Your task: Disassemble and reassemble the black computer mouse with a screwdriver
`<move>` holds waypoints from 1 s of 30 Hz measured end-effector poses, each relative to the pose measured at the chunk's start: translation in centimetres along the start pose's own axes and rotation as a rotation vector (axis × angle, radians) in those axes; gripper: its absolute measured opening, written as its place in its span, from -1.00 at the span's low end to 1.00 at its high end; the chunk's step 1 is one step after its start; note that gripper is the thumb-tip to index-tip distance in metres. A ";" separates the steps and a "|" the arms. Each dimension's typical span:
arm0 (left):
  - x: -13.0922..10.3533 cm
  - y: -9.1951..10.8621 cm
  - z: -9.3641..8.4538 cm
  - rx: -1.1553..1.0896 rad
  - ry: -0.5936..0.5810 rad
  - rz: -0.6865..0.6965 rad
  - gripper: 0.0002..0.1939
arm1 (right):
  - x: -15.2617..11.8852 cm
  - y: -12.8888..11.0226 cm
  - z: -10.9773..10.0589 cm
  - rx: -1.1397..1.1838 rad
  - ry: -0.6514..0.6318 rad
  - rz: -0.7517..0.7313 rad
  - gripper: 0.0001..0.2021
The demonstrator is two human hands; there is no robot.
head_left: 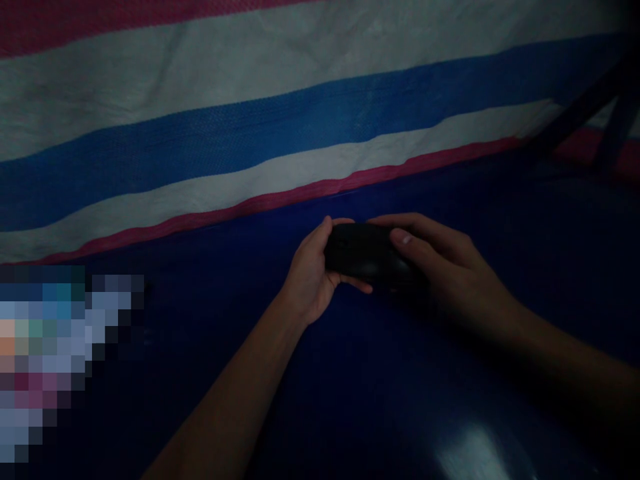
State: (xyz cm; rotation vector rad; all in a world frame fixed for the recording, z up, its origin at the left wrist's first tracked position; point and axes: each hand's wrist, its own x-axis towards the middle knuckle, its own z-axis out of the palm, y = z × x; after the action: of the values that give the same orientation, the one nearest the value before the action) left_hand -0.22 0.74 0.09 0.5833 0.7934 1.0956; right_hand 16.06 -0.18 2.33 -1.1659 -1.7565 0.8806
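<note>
Head | 1 black object (364, 250) | 2 holding: left hand (313, 270), right hand (453, 270)

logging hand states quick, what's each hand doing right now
Left hand: closed on one end of a dark rounded object.
Right hand: closed on its other end.

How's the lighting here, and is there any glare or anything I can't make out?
Head view overall: dim, with little detail showing on the dark object between the left hand and right hand; head view, bottom: pale glare on the dark blue surface; head view, left: a pixelated patch hides what is there.
</note>
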 end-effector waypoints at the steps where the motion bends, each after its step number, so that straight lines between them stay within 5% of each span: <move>1: 0.0 0.0 0.0 -0.001 -0.001 0.000 -0.67 | -0.1 0.0 0.0 -0.045 0.012 -0.021 -0.80; 13: 0.0 0.0 0.1 -0.027 0.009 0.008 -0.71 | -0.4 0.1 -0.1 -0.167 0.005 -0.108 -0.76; 20: 0.1 -0.2 0.0 -0.083 0.082 0.055 -0.73 | -0.7 0.7 -0.3 -0.422 -0.055 -0.461 -0.41; 30: 0.3 -0.4 -0.1 -0.072 0.083 0.079 -0.73 | -0.7 0.9 -0.4 -0.510 -0.053 -0.548 -0.52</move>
State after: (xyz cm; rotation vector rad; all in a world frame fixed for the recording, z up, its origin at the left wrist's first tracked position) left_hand -0.06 0.85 -0.36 0.5149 0.8050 1.2227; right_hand 16.93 -0.50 1.56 -0.8799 -2.2650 0.1366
